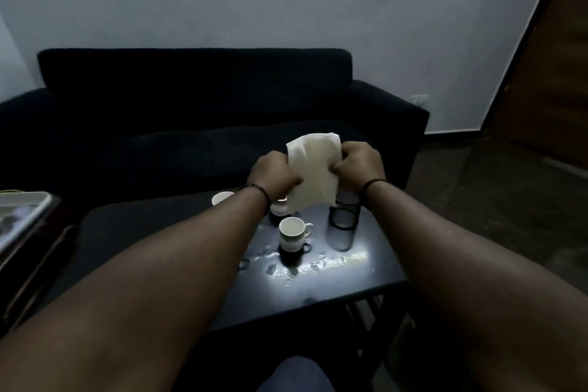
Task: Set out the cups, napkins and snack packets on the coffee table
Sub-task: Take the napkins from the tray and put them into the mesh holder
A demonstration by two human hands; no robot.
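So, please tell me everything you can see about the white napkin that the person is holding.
The napkin is white and looks like thin, soft paper or cloth. It is creased and partly folded, not spread flat. It is held up in the air above the coffee table, over the cups, touching none of them as far as I can tell. The left hand grips its left edge and the right hand grips its right edge. Its lower corner hangs down loosely.
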